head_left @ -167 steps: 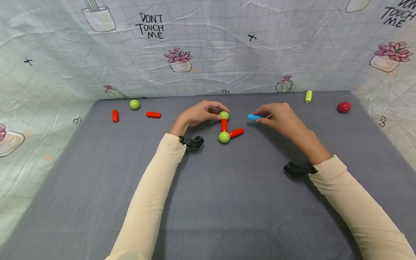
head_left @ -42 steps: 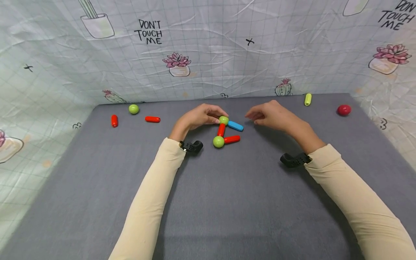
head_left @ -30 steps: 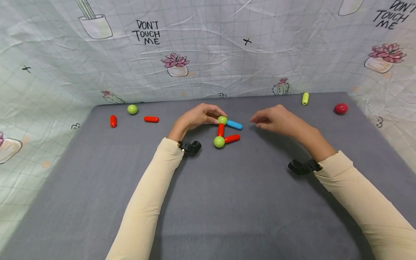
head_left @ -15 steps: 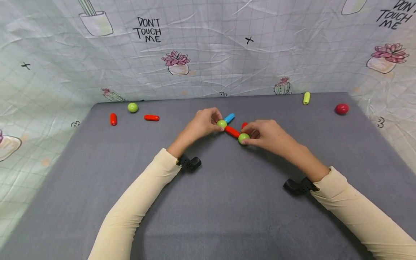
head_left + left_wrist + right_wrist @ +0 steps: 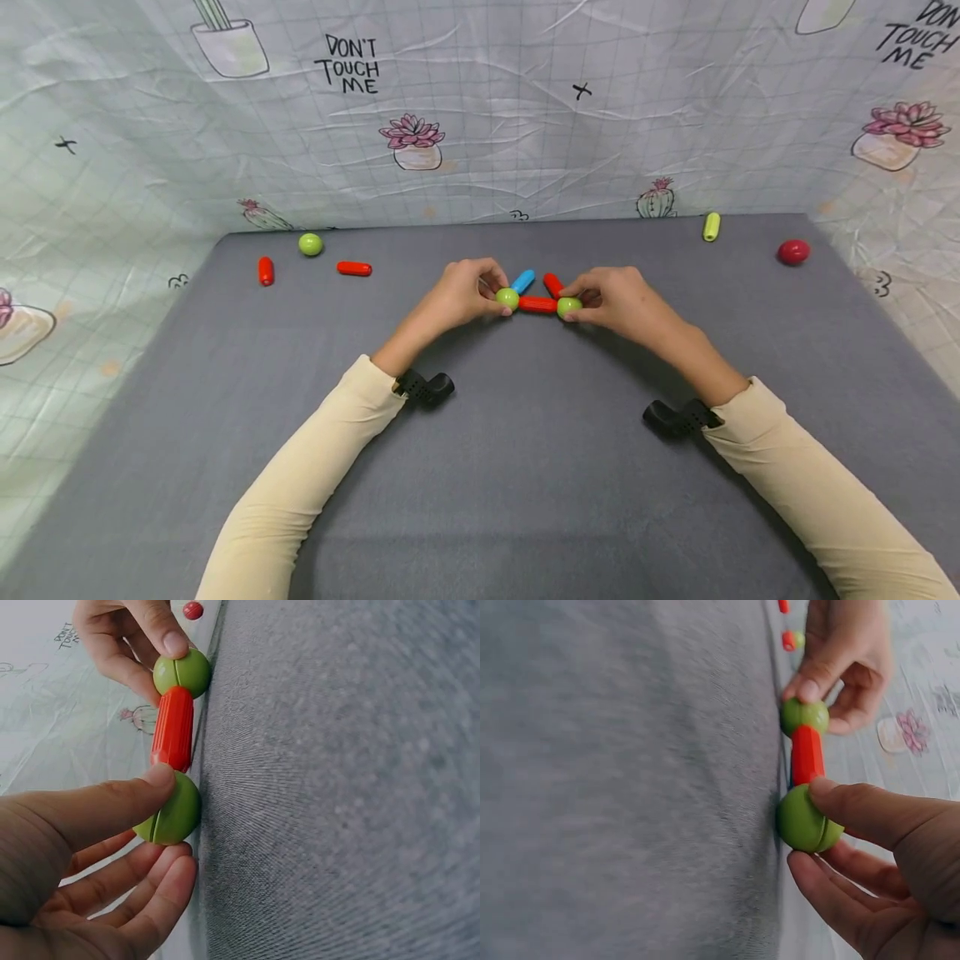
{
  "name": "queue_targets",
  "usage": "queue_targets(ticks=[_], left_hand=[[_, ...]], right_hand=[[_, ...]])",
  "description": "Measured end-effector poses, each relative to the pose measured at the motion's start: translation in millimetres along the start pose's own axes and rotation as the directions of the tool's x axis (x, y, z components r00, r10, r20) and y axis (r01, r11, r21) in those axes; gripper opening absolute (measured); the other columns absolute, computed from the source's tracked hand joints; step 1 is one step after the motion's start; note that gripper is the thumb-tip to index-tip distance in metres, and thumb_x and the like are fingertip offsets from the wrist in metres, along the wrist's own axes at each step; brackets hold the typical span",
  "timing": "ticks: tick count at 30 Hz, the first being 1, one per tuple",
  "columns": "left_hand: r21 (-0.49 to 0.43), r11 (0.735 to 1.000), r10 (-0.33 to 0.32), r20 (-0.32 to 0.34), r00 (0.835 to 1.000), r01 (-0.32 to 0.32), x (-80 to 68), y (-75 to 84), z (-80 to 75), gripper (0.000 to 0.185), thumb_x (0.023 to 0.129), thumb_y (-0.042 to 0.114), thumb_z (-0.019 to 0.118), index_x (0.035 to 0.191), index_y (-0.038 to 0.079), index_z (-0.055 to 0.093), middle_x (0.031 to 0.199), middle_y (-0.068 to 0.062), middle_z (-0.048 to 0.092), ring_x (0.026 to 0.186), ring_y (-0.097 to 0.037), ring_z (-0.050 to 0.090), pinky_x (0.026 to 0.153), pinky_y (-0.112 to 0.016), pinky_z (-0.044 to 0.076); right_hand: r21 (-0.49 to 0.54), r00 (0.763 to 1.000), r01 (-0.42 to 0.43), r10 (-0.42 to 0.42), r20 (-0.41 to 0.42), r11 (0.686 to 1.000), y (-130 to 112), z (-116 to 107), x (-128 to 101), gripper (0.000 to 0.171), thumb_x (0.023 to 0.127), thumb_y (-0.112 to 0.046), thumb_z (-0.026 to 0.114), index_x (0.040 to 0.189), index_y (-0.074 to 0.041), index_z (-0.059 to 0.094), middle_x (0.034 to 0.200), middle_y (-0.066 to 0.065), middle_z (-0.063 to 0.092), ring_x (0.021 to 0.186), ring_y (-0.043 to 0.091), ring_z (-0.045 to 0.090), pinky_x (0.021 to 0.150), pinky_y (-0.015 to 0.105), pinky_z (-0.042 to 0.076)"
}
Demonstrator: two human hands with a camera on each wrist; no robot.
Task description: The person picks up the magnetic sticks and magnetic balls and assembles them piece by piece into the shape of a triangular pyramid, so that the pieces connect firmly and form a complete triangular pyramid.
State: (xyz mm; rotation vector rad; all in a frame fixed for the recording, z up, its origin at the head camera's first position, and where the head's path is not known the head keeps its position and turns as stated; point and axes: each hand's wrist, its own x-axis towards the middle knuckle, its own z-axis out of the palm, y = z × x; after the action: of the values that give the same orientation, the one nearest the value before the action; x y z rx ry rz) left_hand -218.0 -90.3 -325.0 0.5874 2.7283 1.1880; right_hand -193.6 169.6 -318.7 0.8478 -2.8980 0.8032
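My left hand (image 5: 468, 292) pinches a green ball (image 5: 507, 300) between thumb and fingers. A blue stick (image 5: 523, 282) juts from that ball toward the back. Joined to its right side is a ribbed red stick (image 5: 537, 305), which runs across to a second green ball (image 5: 569, 308). My right hand (image 5: 618, 302) pinches this second ball. Another red stick (image 5: 552, 285) angles up and left from it, partly behind the fingers. In the left wrist view, the thumb presses on the near ball (image 5: 176, 814) where the red stick meets it.
At the back left of the grey table (image 5: 480, 467) lie a red stick (image 5: 266, 271), a green ball (image 5: 311, 244) and another red stick (image 5: 354, 268). A yellow-green stick (image 5: 712, 227) and a red ball (image 5: 793, 252) lie at the back right. Patterned cloth hangs behind.
The blue stick went from my right hand onto the far green ball. My right hand then took the other green ball, and the joined piece turned until its linking red stick lay crosswise.
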Motion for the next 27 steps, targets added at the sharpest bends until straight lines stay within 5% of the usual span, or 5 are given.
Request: queue_targets(ticks=[7, 27], left_hand=[[-0.003, 1.0, -0.017, 0.009, 1.0, 0.017, 1.7, -1.8, -1.5, 0.031, 0.077, 0.006, 0.09, 0.099, 0.003, 0.068, 0.098, -0.01, 0.071, 0.089, -0.02, 0.069, 0.077, -0.027, 0.057], [0.075, 0.996, 0.046, 0.067, 0.997, -0.051, -1.2, 0.4, -4.4, 0.041, 0.07, 0.005, 0.094, 0.094, 0.005, 0.061, 0.095, -0.009, 0.07, 0.088, -0.019, 0.069, 0.078, -0.027, 0.057]], right_hand=[[0.024, 0.998, -0.054, 0.053, 0.045, 0.998, 1.4, -3.9, 6.3, 0.032, 0.085, -0.012, 0.083, 0.115, -0.003, 0.077, 0.104, 0.013, 0.076, 0.092, 0.024, 0.071, 0.077, 0.041, 0.058], [-0.009, 0.999, 0.024, -0.024, -0.032, 1.0, -0.7, 2.5, 8.5, 0.029, 0.078, -0.009, 0.089, 0.105, -0.004, 0.08, 0.093, 0.009, 0.072, 0.082, 0.023, 0.068, 0.07, 0.036, 0.055]])
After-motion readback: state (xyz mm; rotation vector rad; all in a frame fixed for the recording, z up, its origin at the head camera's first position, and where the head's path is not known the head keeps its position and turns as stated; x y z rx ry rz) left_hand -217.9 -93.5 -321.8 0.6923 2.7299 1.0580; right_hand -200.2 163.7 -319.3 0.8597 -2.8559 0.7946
